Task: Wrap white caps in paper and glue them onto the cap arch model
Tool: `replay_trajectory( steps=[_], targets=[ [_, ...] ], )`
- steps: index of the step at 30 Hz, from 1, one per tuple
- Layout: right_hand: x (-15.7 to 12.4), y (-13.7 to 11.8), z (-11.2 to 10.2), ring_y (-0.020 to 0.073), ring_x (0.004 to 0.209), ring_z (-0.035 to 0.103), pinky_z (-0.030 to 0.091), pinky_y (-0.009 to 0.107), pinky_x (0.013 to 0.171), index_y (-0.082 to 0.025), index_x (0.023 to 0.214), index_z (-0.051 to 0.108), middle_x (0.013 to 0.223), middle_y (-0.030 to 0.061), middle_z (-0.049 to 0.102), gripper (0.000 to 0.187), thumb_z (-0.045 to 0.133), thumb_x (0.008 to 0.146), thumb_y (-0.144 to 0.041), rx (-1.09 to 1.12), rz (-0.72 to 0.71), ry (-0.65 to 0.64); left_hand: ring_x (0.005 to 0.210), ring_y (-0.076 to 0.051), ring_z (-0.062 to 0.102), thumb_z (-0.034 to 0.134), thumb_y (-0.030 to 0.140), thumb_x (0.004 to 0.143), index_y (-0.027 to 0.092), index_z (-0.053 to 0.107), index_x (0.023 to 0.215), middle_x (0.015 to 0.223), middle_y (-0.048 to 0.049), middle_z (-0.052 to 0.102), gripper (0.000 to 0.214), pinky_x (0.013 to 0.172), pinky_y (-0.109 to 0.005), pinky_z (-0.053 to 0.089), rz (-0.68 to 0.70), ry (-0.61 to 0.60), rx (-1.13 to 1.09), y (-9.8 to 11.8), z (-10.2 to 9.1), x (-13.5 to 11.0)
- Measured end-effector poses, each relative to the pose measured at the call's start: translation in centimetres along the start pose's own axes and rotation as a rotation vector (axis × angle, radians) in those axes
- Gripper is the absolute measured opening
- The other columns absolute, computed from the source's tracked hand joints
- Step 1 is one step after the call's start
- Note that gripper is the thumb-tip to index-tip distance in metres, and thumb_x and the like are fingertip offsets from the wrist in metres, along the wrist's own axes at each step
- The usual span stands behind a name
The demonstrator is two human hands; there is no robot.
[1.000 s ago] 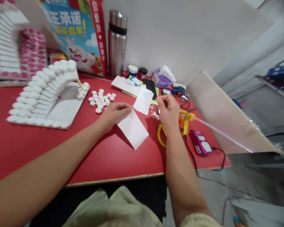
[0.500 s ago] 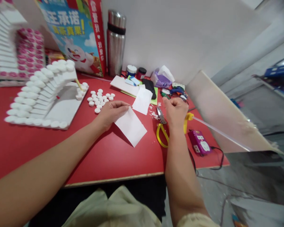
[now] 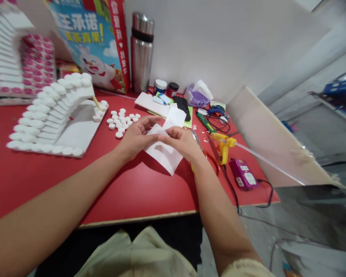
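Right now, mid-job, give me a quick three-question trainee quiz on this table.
1. What do the left hand and right hand both hold? A) scissors B) white paper C) a bottle cap
2. True or false: the steel flask lies on its side.
3. Fill in: the glue gun lies on the person's ____ side.
Key: 1 B; 2 false, it stands upright; 3 right.
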State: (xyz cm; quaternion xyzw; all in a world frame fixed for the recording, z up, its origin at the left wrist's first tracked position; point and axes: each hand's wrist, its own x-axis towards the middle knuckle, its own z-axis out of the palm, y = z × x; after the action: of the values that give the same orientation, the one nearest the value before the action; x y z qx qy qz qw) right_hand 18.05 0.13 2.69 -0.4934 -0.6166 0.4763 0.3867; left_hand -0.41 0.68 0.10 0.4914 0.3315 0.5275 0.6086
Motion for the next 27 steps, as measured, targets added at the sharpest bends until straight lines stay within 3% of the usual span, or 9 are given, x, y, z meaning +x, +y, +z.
replay_trajectory(
  steps=[3,8,12,16,20,27],
  targets=[
    [-0.3,0.0,-0.2,0.0100,0.054,0.051,0.036,0.023,0.047,-0.018,0.069,0.067,0.061,-0.0021,0.062,0.035,0.090,0.069,-0.045,0.043,0.099,-0.023,0.093,-0.017,0.067,0.086,0.019,0.068,0.019,0.070,0.123,0.104,-0.0040,0.071,0.057,0.082,-0.028,0.055,0.012,0.034,-0.017,0.0,-0.3,0.3],
    [-0.4,-0.1,-2.3,0.0122,0.055,0.058,0.045,0.025,0.049,-0.019,0.069,0.068,0.066,0.0007,0.070,0.040,0.094,0.058,-0.047,0.237,0.208,0.003,0.070,-0.011,0.062,0.087,0.020,0.069,0.014,0.074,0.106,0.086,-0.0019,0.069,0.040,0.062,-0.022,0.051,-0.010,0.154,-0.052,0.4,-0.8,0.6],
    [-0.4,-0.3,-2.6,0.0136,0.058,0.063,0.050,0.026,0.053,-0.018,0.073,0.072,0.071,0.0024,0.074,0.037,0.094,0.059,-0.045,0.240,0.212,0.001,0.056,-0.010,0.059,0.085,0.036,0.076,0.013,0.075,0.097,0.074,-0.0021,0.068,0.033,0.048,-0.020,0.046,-0.125,0.085,-0.089,0.5,-0.6,0.5],
    [-0.3,-0.2,-2.3,0.0164,0.064,0.069,0.055,0.028,0.060,-0.018,0.093,0.077,0.077,0.0034,0.078,0.046,0.096,0.058,-0.040,0.284,0.208,-0.032,0.043,-0.008,0.052,0.088,0.031,0.071,0.013,0.074,0.081,0.057,0.0011,0.063,0.026,0.038,-0.018,0.035,-0.144,0.024,-0.021,0.3,-0.7,0.4],
    [-0.2,0.1,-2.5,0.0179,0.068,0.072,0.057,0.030,0.065,-0.022,0.110,0.077,0.081,0.0021,0.080,0.056,0.096,0.058,-0.034,0.348,0.179,-0.044,0.038,-0.006,0.048,0.088,0.026,0.070,0.013,0.075,0.081,0.048,0.0037,0.058,0.021,0.035,-0.016,0.031,-0.146,0.056,-0.020,0.3,-1.0,0.5],
    [0.1,-0.2,-2.6,0.0146,0.064,0.067,0.052,0.027,0.060,-0.022,0.091,0.082,0.076,0.0000,0.078,0.035,0.089,0.057,-0.026,0.423,0.155,0.034,0.040,-0.007,0.052,0.085,0.017,0.066,0.014,0.081,0.084,0.055,0.0006,0.065,0.019,0.036,-0.016,0.034,-0.093,0.046,-0.168,0.5,-1.0,0.7]
  ],
)
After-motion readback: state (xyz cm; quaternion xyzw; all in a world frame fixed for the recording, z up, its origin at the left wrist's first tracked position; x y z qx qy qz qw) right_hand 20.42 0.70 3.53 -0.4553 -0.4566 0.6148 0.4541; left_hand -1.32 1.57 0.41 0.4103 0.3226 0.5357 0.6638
